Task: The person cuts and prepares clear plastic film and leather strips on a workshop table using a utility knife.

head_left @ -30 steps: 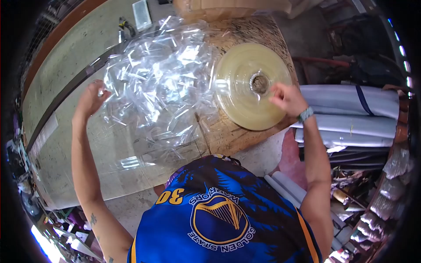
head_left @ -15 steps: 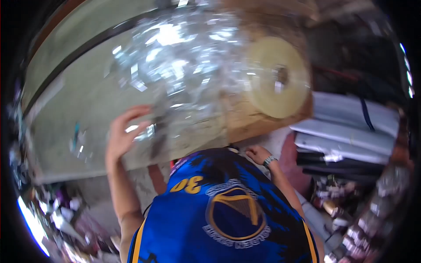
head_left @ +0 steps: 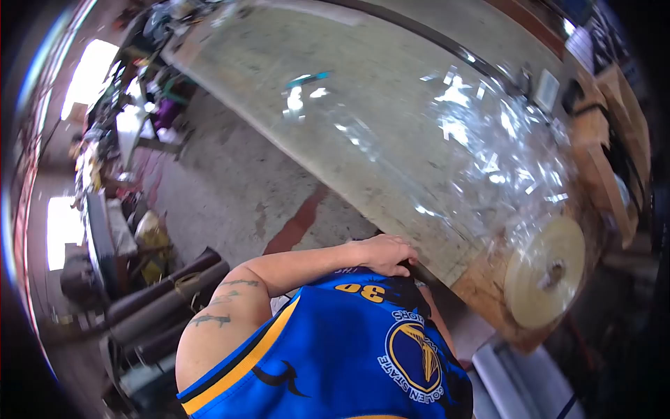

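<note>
Clear plastic film (head_left: 488,150) lies crumpled in a shiny heap on the far end of a long workbench (head_left: 363,91), just beside a yellowish roll of film (head_left: 546,271) lying flat on a wooden board (head_left: 488,288). A person in a blue jersey (head_left: 349,356) rests the left hand (head_left: 387,253), fingers curled together, at the bench's near edge, well apart from the heap. The right hand is hidden behind the body.

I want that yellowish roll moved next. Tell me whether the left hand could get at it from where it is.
Probably yes. The left hand rests at the near edge of the table, and the yellowish roll lies flat at the table's end, further along that edge. Only crumpled clear film lies nearby, behind the roll rather than between.
</note>
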`<state>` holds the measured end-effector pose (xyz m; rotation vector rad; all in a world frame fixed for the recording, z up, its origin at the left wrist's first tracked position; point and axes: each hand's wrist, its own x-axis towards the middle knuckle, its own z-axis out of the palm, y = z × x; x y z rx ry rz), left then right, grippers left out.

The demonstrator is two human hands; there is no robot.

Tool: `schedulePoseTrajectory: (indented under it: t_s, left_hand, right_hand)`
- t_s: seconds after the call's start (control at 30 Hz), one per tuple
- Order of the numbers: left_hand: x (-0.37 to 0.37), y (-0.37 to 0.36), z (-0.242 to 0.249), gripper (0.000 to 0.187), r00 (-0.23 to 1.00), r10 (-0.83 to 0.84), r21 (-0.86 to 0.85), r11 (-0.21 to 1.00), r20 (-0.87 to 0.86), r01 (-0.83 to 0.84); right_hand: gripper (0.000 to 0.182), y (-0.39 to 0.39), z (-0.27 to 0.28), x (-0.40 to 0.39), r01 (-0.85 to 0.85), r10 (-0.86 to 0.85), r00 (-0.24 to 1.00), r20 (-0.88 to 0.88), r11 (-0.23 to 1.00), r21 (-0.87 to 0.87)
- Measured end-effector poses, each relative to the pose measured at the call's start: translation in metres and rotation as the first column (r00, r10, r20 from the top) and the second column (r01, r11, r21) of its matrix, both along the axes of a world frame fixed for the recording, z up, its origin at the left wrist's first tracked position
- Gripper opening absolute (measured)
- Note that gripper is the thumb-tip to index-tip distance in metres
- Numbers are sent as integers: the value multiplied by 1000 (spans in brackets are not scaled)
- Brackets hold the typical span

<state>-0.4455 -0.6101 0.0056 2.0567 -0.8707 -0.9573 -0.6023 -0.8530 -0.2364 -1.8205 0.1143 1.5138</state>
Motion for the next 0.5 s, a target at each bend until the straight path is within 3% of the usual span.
schedulePoseTrajectory:
  t_s: [0.1,0.2,0.3,0.37,0.43,0.5]
  left_hand:
    - [-41,45,-9,36,986,100,292,947,133,-135]
    - [-88,86,-18,36,889,430,216,864,157,-456]
    - [-109,108,-24,36,679,722,180,657,129,-733]
    - [-105,126,-42,38,533,815,37,540,227,-841]
    - [-76,151,-50,41,399,809,-91,480,432,-873]
    - [-32,179,-45,46,252,838,-203,388,484,-899]
  right_hand:
    - [34,28,-13,24,-89,89,996,-6,995,44]
    - [31,42,-12,32,-157,159,987,-37,986,60]
    - [29,37,-16,24,-228,231,969,-84,972,47]
    - [28,20,-15,19,-259,260,956,-135,966,22]
    - [27,11,-9,22,-267,261,948,-179,964,-7]
    - [26,21,0,32,-258,247,947,-205,966,-29]
